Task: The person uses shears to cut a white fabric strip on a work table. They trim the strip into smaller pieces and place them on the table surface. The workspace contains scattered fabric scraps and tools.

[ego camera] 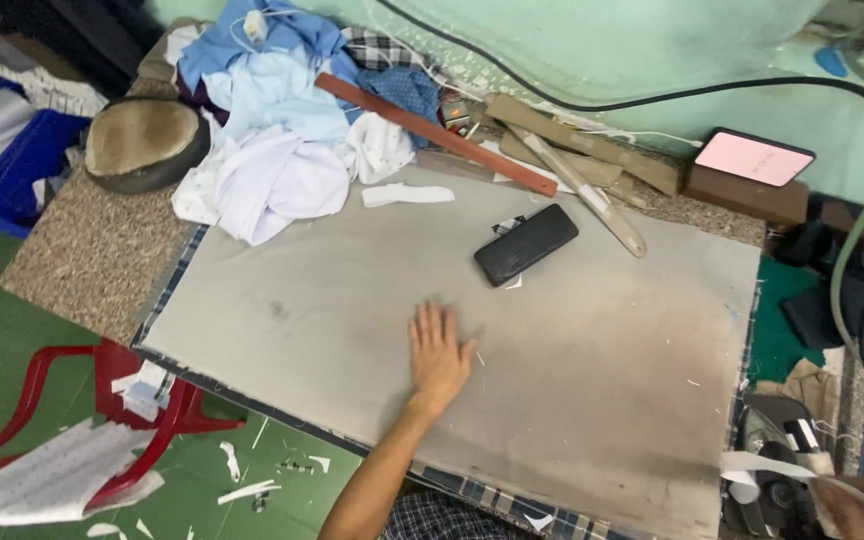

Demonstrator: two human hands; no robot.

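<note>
Covering most of the table, the grey pressing cloth (352,300) is broad, flat and slightly smudged, and it lies directly under the left hand (438,357). A soft heap of white and blue garments (272,130) sits well beyond the hand at the far left. The black ridged rectangular case (525,244) lies nearer, just up and right. That hand rests palm-down, fingers spread fully, gripping nothing. The right hand (857,505), mostly out of frame, pinches a white fabric strip (767,464).

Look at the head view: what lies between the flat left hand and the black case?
Only bare grey pad separates the left hand from the black case, apart from a few tiny white scraps.
</note>
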